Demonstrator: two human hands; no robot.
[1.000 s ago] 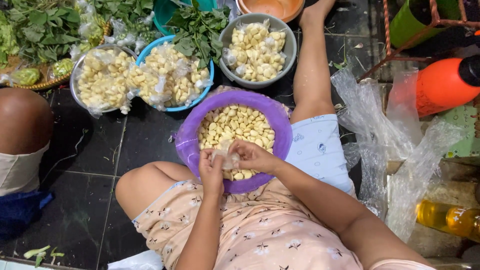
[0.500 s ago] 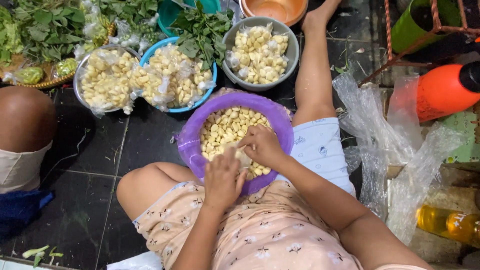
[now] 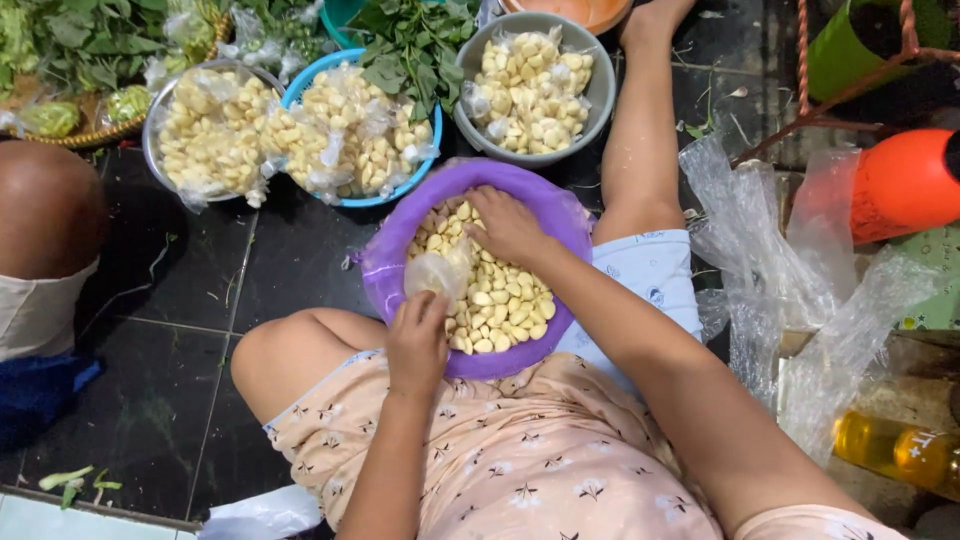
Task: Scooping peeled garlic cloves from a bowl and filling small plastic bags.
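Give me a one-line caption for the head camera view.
Left hand holds a small clear bag while right hand reaches into purple bowl of peeled garlic cloves.

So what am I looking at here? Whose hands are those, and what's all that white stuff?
The camera sits on a person's head and looks down, so you see their own arms and lap as they sit on a dark tiled floor. The left hand holds a small clear bag over a purple bowl. The right hand reaches into the peeled garlic cloves in that bowl. Beyond it stand a grey bowl of cloves, a blue bowl and a metal bowl with filled bags, and leafy greens. Empty plastic bags lie to the right.
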